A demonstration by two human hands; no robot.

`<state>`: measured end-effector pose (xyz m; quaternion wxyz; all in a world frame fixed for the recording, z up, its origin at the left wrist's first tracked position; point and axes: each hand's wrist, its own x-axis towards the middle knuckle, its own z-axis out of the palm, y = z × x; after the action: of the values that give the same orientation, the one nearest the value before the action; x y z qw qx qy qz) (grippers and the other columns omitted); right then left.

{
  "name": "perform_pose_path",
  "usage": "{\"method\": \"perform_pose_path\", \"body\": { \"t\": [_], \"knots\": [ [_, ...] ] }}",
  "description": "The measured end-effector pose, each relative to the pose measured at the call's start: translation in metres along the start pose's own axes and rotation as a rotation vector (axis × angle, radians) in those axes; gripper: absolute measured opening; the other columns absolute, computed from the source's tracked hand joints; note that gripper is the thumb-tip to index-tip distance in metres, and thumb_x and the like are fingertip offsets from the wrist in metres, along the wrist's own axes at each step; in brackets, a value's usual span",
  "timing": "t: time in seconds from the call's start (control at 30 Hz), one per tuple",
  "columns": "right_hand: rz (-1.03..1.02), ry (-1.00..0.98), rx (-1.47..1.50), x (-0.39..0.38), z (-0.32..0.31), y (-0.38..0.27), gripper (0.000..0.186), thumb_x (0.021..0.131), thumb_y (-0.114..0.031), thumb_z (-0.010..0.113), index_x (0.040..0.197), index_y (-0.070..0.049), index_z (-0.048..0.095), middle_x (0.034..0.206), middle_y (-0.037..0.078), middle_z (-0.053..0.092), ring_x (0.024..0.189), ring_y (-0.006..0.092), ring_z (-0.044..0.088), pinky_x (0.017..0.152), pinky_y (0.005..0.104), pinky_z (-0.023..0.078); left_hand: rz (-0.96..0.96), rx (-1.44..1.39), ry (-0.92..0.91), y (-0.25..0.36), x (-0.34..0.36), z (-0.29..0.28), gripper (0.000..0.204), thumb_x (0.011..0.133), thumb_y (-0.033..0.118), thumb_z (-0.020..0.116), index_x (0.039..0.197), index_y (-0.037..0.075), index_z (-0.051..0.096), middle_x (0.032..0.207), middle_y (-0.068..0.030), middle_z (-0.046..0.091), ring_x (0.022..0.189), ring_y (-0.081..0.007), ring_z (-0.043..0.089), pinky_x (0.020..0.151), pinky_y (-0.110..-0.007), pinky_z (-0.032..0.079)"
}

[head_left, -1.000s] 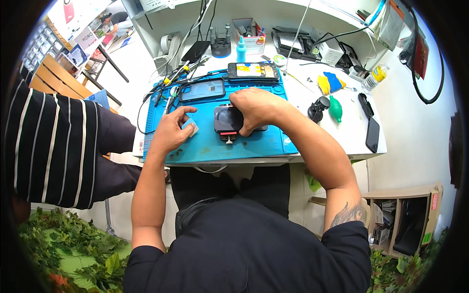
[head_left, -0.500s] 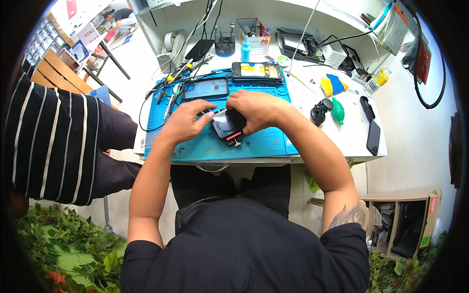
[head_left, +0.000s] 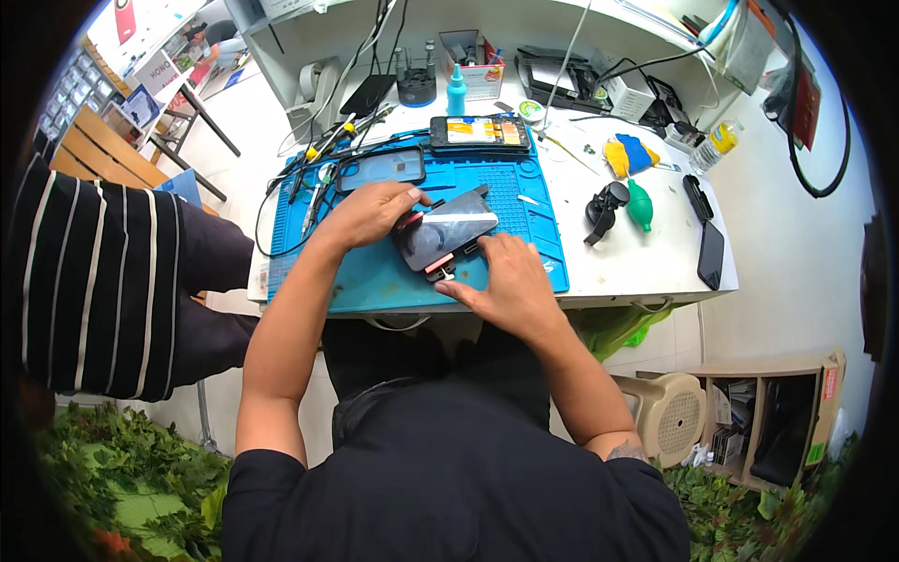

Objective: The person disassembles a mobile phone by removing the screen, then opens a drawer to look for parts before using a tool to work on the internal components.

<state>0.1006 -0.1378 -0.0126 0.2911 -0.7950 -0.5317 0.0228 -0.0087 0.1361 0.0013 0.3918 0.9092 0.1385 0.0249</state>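
Two hands on the phone [head_left: 448,236], mid blue mat [head_left: 375,281] by desk's near edge: left hand [head_left: 370,212] fingers grip its top, right hand [head_left: 504,284] fingers splayed at bottom. Screen partly lifted, not yet separated.

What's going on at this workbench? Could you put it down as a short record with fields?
Setting: white workbench with a blue work mat
Left hand: fingers on the upper left edge of the dark phone
Right hand: fingers at the phone's lower edge
Phone: lying tilted on the mat
Nearby: opened phone at the mat's far edge, green air blower, black phone on the right
Beside: a person in a striped top
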Motion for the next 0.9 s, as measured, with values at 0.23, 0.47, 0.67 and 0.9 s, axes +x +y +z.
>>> {"method": "perform_pose_path", "body": {
  "t": [0.23,0.47,0.67,0.9],
  "knots": [
    [0.166,-0.014,-0.011,0.009,0.004,-0.024,0.118,0.072,-0.084,0.086,0.133,0.014,0.062,0.115,0.025,0.067,0.111,0.0411,0.069,0.096,0.0495,0.056,-0.157,-0.079,0.112,0.011,-0.033,0.024,0.051,0.114,0.036,0.054,0.104,-0.007,0.08,0.079,-0.0117,0.073,0.068,-0.0199,0.068,0.067,-0.036,0.057],
    [0.22,-0.204,-0.058,0.022,-0.007,-0.041,0.122,0.069,-0.072,0.091,0.142,0.018,0.054,0.126,0.026,0.063,0.118,0.042,0.067,0.097,0.0497,0.061,-0.209,-0.122,0.097,0.036,-0.07,0.048,0.039,0.109,0.026,0.062,0.102,-0.009,0.078,0.083,-0.0173,0.075,0.069,-0.0235,0.073,0.069,-0.038,0.058],
    [0.027,-0.201,-0.065,0.029,-0.006,-0.023,0.109,0.068,-0.05,0.088,0.148,0.014,0.053,0.135,0.027,0.063,0.131,0.0433,0.06,0.104,0.0489,0.059,-0.027,-0.102,0.269,0.048,-0.101,0.072,0.031,0.107,0.019,0.063,0.115,-0.007,0.078,0.102,-0.0208,0.072,0.092,-0.0345,0.073,0.084,-0.043,0.057],
    [-0.345,-0.505,0.016,0.091,-0.028,0.021,0.107,0.062,-0.04,0.09,0.153,0.006,0.056,0.148,0.022,0.062,0.133,0.0411,0.058,0.117,0.0449,0.051,0.049,-0.063,0.327,0.056,-0.114,0.066,0.029,0.105,0.018,0.069,0.123,-0.002,0.078,0.111,-0.0174,0.076,0.105,-0.0362,0.073,0.094,-0.042,0.058]
  ]
}}
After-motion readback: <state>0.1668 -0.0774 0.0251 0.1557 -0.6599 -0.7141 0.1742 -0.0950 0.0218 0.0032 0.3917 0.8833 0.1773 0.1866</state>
